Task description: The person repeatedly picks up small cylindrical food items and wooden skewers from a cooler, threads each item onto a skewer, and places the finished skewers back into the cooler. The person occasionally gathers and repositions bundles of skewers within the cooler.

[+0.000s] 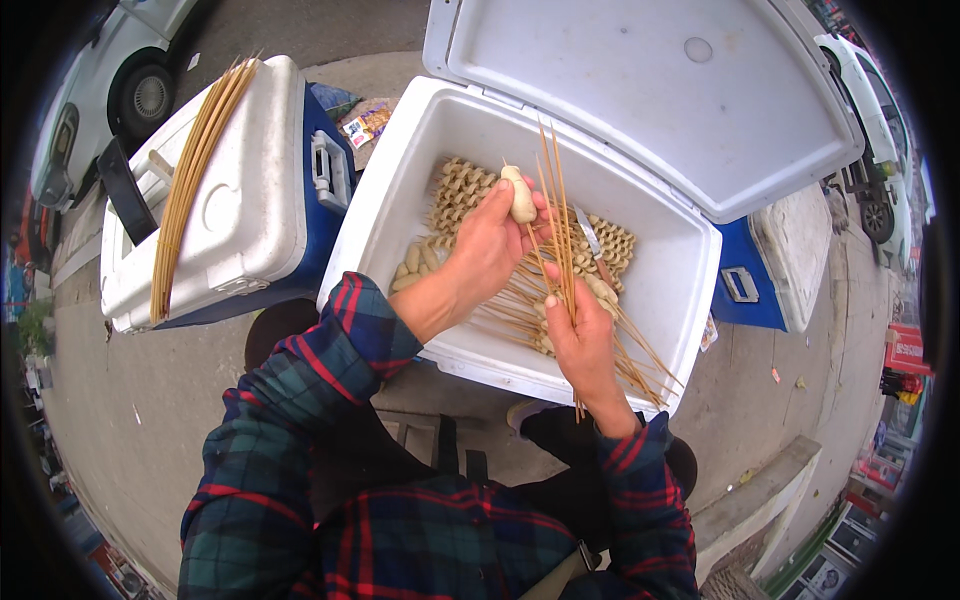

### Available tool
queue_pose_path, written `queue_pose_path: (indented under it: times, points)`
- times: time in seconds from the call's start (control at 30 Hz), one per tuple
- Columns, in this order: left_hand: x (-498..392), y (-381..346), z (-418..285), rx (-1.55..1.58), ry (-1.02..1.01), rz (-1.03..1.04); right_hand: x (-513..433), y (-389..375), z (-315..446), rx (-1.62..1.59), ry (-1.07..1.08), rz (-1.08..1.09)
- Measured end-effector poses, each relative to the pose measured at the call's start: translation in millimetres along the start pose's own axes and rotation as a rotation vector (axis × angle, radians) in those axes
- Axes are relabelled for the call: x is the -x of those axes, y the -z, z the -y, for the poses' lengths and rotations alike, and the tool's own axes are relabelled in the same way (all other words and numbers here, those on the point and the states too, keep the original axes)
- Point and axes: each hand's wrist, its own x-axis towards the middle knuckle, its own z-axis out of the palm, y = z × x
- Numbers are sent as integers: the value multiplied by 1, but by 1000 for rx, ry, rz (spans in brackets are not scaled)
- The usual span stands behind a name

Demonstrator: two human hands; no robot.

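Observation:
My left hand (491,236) grips a pale, peeled-looking food piece (516,193), potato-like in shape, between thumb and fingers. A thin wooden skewer runs through the piece, its tip showing above. In my right hand (583,322) is a small bunch of wooden skewers (559,202), pointing up and away. Both hands are over an open white cool box (667,300). Inside it lie spiral-cut skewered pieces (461,191), a knife (591,238) with a wooden handle, and several uncut pale pieces (416,262) at the left. More skewered food lies partly hidden under my hands.
The raised lid (645,90) stands behind the box. At left, a blue and white cool box (225,217) carries a bundle of long skewers (199,187). Another cool box (787,255) sits at right. Parked vehicles (142,97) are beyond. A low bench-like ledge (757,487) is at lower right.

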Motion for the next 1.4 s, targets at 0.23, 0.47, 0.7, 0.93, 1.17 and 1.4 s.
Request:
queue_pose_path:
  times: [0.23, 0.47, 0.7, 0.93, 1.17, 1.4]
  points:
    - [12, -2, 16, -193, 172, 89, -20, 3, -14, 92, 174, -99]
    - [-29, 105, 29, -1568, 202, 361, -30, 107, -62, 559, -155, -72]
    - [-30, 182, 51, -2327, 917, 725, -4, 127, -129, 848, -232, 172]
    - [-29, 178, 52, -2344, 1068, 1027, -4, 122, -139, 1022, -227, 136]
    - [-33, 199, 54, -2299, 914, 1033, -15, 124, -94, 945, -171, -138]
    - [-30, 191, 63, -2356, 937, 929, -21, 120, -56, 542, -198, -279]
